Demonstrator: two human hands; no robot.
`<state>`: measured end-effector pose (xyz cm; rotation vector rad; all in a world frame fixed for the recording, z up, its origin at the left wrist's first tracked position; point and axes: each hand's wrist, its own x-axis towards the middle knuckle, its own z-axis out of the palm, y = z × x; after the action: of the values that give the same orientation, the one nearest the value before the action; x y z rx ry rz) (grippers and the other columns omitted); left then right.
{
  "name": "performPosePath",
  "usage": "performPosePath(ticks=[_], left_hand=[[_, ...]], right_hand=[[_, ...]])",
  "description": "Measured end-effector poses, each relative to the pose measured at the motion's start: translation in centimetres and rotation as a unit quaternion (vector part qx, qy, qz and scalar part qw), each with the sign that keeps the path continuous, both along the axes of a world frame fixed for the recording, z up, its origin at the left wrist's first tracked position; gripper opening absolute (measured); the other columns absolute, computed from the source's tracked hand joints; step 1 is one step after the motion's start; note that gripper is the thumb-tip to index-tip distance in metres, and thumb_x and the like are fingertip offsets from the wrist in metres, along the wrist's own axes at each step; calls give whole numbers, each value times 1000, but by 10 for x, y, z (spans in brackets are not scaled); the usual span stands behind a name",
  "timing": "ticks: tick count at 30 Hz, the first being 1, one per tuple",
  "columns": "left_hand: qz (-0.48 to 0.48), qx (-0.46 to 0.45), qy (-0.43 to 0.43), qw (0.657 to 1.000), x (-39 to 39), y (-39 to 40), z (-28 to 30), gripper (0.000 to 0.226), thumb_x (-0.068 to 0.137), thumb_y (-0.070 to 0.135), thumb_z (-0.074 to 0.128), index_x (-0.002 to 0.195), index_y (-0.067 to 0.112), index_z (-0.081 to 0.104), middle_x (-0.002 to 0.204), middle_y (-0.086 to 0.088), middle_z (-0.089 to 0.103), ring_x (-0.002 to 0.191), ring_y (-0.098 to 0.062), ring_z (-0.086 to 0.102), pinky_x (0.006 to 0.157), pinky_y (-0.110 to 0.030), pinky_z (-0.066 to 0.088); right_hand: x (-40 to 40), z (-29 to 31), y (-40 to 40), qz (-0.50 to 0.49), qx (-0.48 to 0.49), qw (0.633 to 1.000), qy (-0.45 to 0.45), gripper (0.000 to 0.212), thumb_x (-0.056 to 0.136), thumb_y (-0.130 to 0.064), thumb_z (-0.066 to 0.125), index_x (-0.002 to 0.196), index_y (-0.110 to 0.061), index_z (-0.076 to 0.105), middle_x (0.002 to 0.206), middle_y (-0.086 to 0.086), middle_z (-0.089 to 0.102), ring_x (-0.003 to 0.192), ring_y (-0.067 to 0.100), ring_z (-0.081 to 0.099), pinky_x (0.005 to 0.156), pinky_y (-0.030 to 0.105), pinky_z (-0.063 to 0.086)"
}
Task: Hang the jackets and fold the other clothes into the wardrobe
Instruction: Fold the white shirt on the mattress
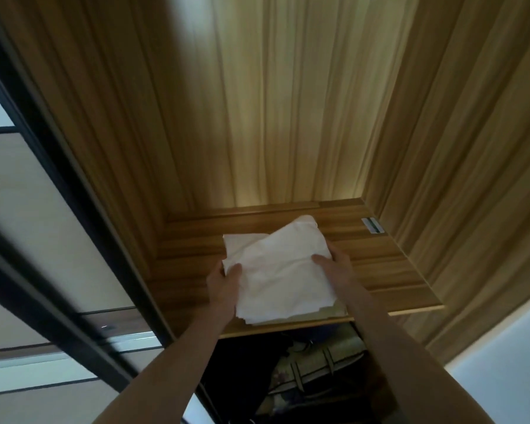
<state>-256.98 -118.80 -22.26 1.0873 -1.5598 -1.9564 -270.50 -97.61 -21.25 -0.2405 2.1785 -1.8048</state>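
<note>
Folded white garment (280, 270): held between both hands over the wooden wardrobe shelf (389, 264), its near edge overhanging the shelf front. Left hand (224, 281) grips the left edge, thumb on top; right hand (334, 264) grips the right edge likewise. Below the forearms, in the dark compartment under the shelf: a strapped bag (315, 368).
</note>
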Motion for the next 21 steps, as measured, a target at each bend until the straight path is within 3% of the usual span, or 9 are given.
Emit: performPosePath(ticks=[4, 9, 13, 15, 18, 21], left_hand=[[7, -17, -23, 1000, -17, -2, -12, 11, 101, 15, 63, 110, 21, 63, 102, -1, 68, 89, -18, 65, 80, -37, 52], [-47, -49, -57, 996, -26, -4, -24, 15, 102, 15, 60, 110, 27, 63, 102, 5, 69, 88, -14, 67, 60, -26, 52], [-90, -69, -70, 991, -26, -7, -32, 19, 102, 10, 60, 114, 24, 62, 105, 6, 68, 90, -10, 66, 69, -28, 56], [-103, -109, -95, 984, -24, -8, -33, 17, 101, 10, 61, 115, 20, 62, 109, -1, 69, 94, -17, 68, 83, -39, 60], [-97, -314, -194, 924, -20, -5, -35, 20, 102, 22, 58, 122, 19, 62, 115, -1, 68, 105, -25, 67, 91, -45, 59], [-76, -484, -208, 847, -17, 9, -38, 35, 102, 30, 53, 134, 19, 58, 132, -3, 60, 122, -24, 54, 102, -40, 51]], right_hand=[[-12, -16, -5, -14, 21, 1000, -2, 41, 99, -20, 65, 140, -20, 59, 122, -2, 65, 103, 12, 60, 84, 35, 46], [-25, -37, 5, -33, 70, 997, -17, 45, 99, -16, 64, 144, -13, 57, 125, 5, 63, 112, 27, 58, 93, 41, 47], [-32, -49, 15, -32, 111, 993, -8, 51, 99, -8, 61, 149, -10, 52, 139, 12, 60, 121, 30, 55, 100, 42, 45], [-34, -52, 17, -27, 125, 992, -8, 51, 100, -9, 60, 150, -11, 51, 139, 11, 60, 118, 27, 54, 97, 40, 44], [-31, -54, 14, -47, 223, 972, 61, 39, 104, -21, 56, 143, -11, 54, 129, 12, 64, 110, 27, 57, 96, 42, 47], [-18, -56, 8, -52, 311, 920, 233, 37, 110, -28, 46, 140, -10, 56, 131, 12, 61, 121, 34, 57, 104, 48, 48]])
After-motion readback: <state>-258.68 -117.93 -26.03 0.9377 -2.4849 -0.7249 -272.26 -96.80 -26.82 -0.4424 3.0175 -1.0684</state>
